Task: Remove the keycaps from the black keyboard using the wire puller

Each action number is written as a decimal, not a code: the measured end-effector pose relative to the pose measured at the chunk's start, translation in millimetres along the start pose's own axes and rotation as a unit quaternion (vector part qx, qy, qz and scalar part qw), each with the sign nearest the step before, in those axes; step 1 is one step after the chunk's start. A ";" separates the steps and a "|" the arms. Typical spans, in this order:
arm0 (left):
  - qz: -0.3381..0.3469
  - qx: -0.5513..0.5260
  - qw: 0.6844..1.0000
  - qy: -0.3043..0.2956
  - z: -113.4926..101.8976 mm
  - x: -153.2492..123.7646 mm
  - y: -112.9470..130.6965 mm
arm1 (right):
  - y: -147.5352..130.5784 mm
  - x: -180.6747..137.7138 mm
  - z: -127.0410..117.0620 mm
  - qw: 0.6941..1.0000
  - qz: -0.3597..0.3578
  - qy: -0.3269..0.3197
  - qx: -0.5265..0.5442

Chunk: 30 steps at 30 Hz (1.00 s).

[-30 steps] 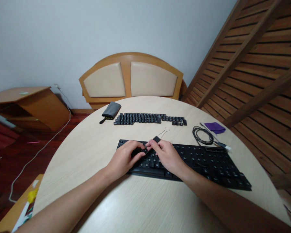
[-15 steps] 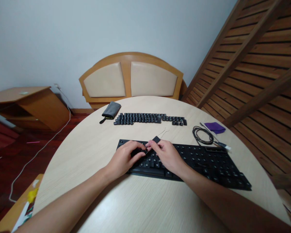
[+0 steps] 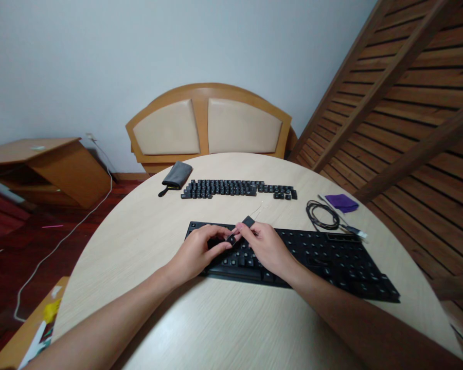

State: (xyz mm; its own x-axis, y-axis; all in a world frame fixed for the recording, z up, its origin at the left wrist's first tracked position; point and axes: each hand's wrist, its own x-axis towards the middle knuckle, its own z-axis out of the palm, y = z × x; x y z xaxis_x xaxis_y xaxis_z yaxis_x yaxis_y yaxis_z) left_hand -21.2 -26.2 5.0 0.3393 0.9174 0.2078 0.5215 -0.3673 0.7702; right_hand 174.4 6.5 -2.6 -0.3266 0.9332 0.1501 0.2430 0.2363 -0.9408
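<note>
A black keyboard [image 3: 332,257] lies across the round light-wood table [image 3: 216,324]. My left hand [image 3: 198,252] rests on the keyboard's left part with fingers curled, its thumb and forefinger pinching a small black keycap [image 3: 230,238]. My right hand [image 3: 268,246] meets it fingertip to fingertip and grips a keycap puller [image 3: 249,221], whose black handle and thin wire loops point away from me. Several keys under both hands are hidden.
Rows of loose black keycaps [image 3: 239,188] lie farther back, with a grey pouch [image 3: 176,176] to their left. A coiled black cable [image 3: 324,215] and a purple cloth [image 3: 341,202] sit at the right. A padded chair [image 3: 208,126] stands behind the table.
Both hands stay at the same spot on the keyboard. The fingertips have shifted slightly, and the small keycap now shows between them.
</note>
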 end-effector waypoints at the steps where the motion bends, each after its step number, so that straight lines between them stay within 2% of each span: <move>1: -0.001 -0.001 1.000 0.000 0.0 0.1 -0.2 | 0.2 0.0 0.0 1.000 0.000 -0.002 0.000; 10: 0.030 0.031 0.999 0.000 -0.6 -0.8 -2.0 | 2.6 0.1 0.9 1.000 0.000 -0.002 -0.019; 19: 0.134 0.138 0.981 -0.002 -1.2 -2.0 -4.7 | 2.0 -0.2 0.4 1.000 -0.009 -0.012 -0.011; 24: 0.122 0.153 0.981 -0.018 -1.2 -0.7 -2.8 | 5.1 -0.4 0.2 0.999 -0.008 -0.018 -0.040; 30: 0.094 0.078 0.992 -0.032 -1.6 -1.3 3.5 | 2.5 -0.3 0.0 0.999 -0.010 -0.024 -0.020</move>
State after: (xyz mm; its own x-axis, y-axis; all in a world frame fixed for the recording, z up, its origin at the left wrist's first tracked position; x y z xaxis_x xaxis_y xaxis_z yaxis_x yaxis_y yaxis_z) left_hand -21.1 -28.4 8.4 0.4877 0.8212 0.2962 0.5583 -0.5542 0.6174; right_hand 175.2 6.9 -5.0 -0.3744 0.9144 0.1539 0.2726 0.2672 -0.9243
